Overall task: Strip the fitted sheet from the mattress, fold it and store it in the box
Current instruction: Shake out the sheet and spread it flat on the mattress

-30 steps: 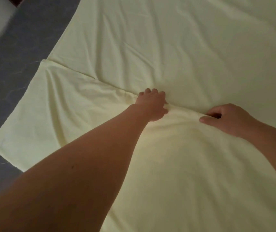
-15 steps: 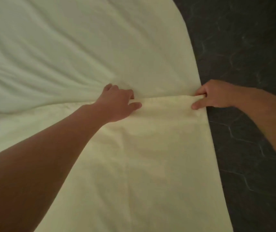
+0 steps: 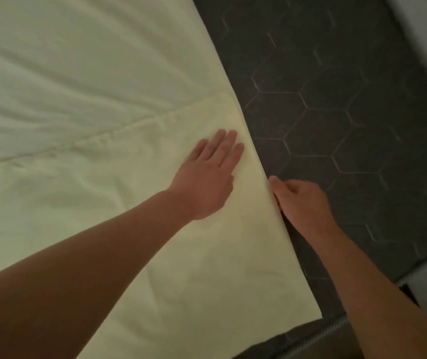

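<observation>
The pale yellow fitted sheet point(image 3: 77, 190) lies spread over the dark grey mattress point(image 3: 336, 112), whose hexagon quilting shows bare to the right of the cloth. An upper layer of the sheet ends in a hem that runs slantwise up toward the right edge. The left arm reaches forward across the sheet, and the left hand point(image 3: 207, 185) lies flat on it just inside that right edge, palm down, fingers straight and close together. The right arm comes in over the bare mattress. The right hand point(image 3: 303, 200) grips the sheet's edge, thumb against the cloth, its fingers curled under and mostly hidden.
</observation>
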